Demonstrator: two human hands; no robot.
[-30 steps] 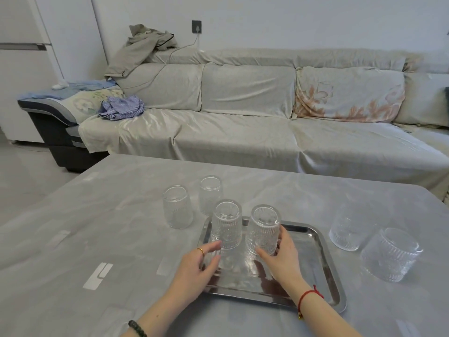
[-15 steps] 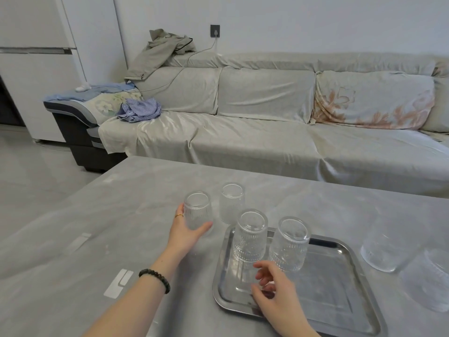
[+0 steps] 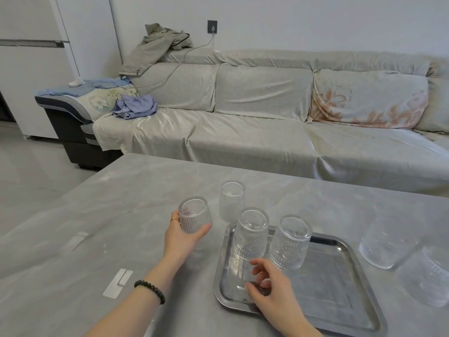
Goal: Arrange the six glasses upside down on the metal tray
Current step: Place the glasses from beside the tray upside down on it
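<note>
A metal tray (image 3: 340, 283) lies on the grey table. Two ribbed glasses stand upside down at its far edge: one (image 3: 251, 233) on the left, one (image 3: 290, 242) to its right. My left hand (image 3: 182, 237) is wrapped around a third glass (image 3: 194, 215), left of the tray and tilted just above the table. A fourth glass (image 3: 230, 201) stands on the table behind it. Two more glasses (image 3: 386, 242) (image 3: 427, 278) sit blurred to the right of the tray. My right hand (image 3: 269, 290) hovers over the tray's near left part, fingers curled and apart, holding nothing.
The grey table (image 3: 97, 239) has white tape marks (image 3: 118, 283) near its front left. A long covered sofa (image 3: 267, 132) with clothes on it runs behind the table. A white fridge (image 3: 31, 69) stands at the far left.
My hands left the two glasses on the tray. My left hand reached left, closed on the near table glass and tilted it up. My right hand drew back over the tray.
</note>
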